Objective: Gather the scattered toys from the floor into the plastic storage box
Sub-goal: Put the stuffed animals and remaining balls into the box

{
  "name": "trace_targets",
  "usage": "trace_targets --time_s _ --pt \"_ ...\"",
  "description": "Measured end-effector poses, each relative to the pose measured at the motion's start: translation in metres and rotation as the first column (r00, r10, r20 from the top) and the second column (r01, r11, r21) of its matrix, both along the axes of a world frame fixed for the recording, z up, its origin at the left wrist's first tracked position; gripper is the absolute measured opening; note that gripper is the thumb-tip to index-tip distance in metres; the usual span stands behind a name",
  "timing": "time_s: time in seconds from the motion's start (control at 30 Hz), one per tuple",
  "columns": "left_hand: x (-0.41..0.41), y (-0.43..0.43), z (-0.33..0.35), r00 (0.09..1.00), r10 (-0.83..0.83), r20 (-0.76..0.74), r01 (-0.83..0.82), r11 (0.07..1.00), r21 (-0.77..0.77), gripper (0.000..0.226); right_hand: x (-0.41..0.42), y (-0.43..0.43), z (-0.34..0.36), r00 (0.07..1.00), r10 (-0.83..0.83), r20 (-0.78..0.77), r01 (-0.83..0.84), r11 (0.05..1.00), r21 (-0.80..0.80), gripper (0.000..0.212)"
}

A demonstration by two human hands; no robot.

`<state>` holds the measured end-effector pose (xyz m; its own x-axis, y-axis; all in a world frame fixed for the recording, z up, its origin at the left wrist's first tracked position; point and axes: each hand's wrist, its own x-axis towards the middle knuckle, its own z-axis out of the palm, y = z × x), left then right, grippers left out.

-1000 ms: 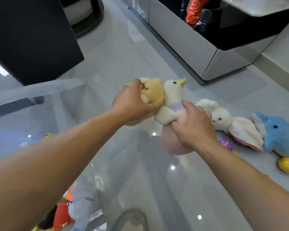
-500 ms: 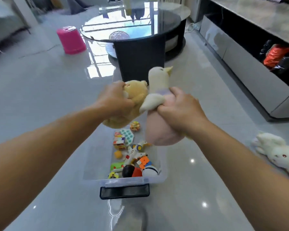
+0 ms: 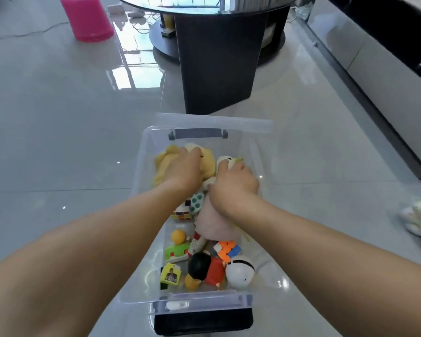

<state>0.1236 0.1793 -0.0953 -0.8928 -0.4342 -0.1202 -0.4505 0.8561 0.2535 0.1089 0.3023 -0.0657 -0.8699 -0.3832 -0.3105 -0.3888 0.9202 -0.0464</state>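
Observation:
A clear plastic storage box stands on the floor in front of me. Both my hands are inside its far half. My left hand lies on a yellow plush bear and grips it. My right hand holds a white duck plush with a pink body, its head poking out past my fingers. Several small toys fill the near half, among them a puzzle cube, a white ball figure and a black-haired doll.
A white plush rabbit lies on the floor at the right edge. A dark round table stands just behind the box, a pink stool at the far left, a grey low cabinet along the right.
I have turned from the toys on the floor to the box. Both hands went down from above the box into it, carrying the bear and the duck.

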Motion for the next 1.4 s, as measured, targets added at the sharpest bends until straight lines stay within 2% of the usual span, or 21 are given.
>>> trace_targets --time_s 0.1,0.17,0.23,0.3,0.37,0.43,0.53,0.6,0.7,0.77,0.87,0.93,1.03,1.17,1.3,1.4 --pt "0.003 0.004 -0.029 0.992 -0.111 0.06 0.114 0.992 -0.051 0.042 0.0 -0.001 -0.023 0.986 0.166 0.021 -0.167 0.984 0.065 0.048" --pt "0.005 0.005 -0.041 0.989 -0.081 0.123 0.083 0.996 -0.017 0.038 0.004 0.005 -0.037 0.967 0.243 0.079 -0.249 0.966 0.07 0.044" --pt "-0.002 0.007 -0.04 0.996 -0.046 0.08 0.04 0.997 0.067 0.037 0.002 0.012 -0.043 0.951 0.262 0.164 -0.276 0.959 0.068 0.046" --pt "-0.008 0.004 -0.025 0.999 0.031 -0.035 -0.026 0.992 0.122 0.038 -0.001 0.016 -0.034 0.94 0.226 0.254 -0.242 0.97 0.033 0.046" --pt "-0.013 0.005 -0.007 0.992 0.089 -0.09 -0.074 0.985 0.153 0.041 -0.002 0.024 -0.014 0.933 0.198 0.3 -0.183 0.98 -0.077 0.03" --pt "-0.018 0.012 0.011 0.993 0.088 -0.075 -0.074 0.981 0.18 0.043 0.003 0.043 0.015 0.954 0.168 0.248 -0.099 0.958 -0.267 0.015" --pt "-0.033 0.043 0.043 0.997 0.011 -0.079 0.009 0.968 0.251 0.04 0.02 0.089 0.055 0.985 0.036 0.167 0.064 0.829 -0.556 0.023" --pt "-0.044 0.073 0.067 0.99 -0.053 -0.134 0.089 0.954 0.285 0.033 0.031 0.127 0.08 0.978 -0.078 0.194 0.183 0.768 -0.614 0.021" --pt "-0.062 0.135 0.099 0.973 -0.18 -0.143 0.216 0.928 0.303 0.026 0.035 0.203 0.097 0.884 -0.339 0.322 0.467 0.676 -0.57 0.018" --pt "-0.074 0.186 0.113 0.958 -0.275 -0.083 0.287 0.897 0.336 0.027 0.035 0.263 0.096 0.779 -0.499 0.38 0.627 0.623 -0.467 0.017" --pt "-0.081 0.272 0.112 0.897 -0.438 0.06 0.387 0.844 0.372 0.032 0.04 0.353 0.088 0.597 -0.668 0.445 0.802 0.496 -0.331 0.02" --pt "-0.082 0.334 0.097 0.838 -0.525 0.145 0.438 0.807 0.395 0.037 0.044 0.41 0.073 0.528 -0.716 0.457 0.849 0.461 -0.258 0.027" --pt "-0.085 0.418 0.064 0.736 -0.626 0.258 0.493 0.756 0.431 0.043 0.041 0.482 0.037 0.472 -0.768 0.433 0.878 0.454 -0.152 0.039" --pt "-0.089 0.517 0.008 0.641 -0.7 0.316 0.546 0.705 0.453 0.053 0.032 0.573 -0.027 0.405 -0.816 0.412 0.91 0.405 -0.092 0.051" --pt "-0.096 0.583 -0.044 0.509 -0.784 0.354 0.705 0.616 0.351 0.064 0.027 0.63 -0.078 0.336 -0.839 0.428 0.94 0.329 -0.093 0.062" --pt "-0.106 0.622 -0.083 0.429 -0.824 0.369 0.804 0.535 0.26 0.063 0.02 0.653 -0.114 0.296 -0.843 0.45 0.952 0.297 -0.069 0.07"
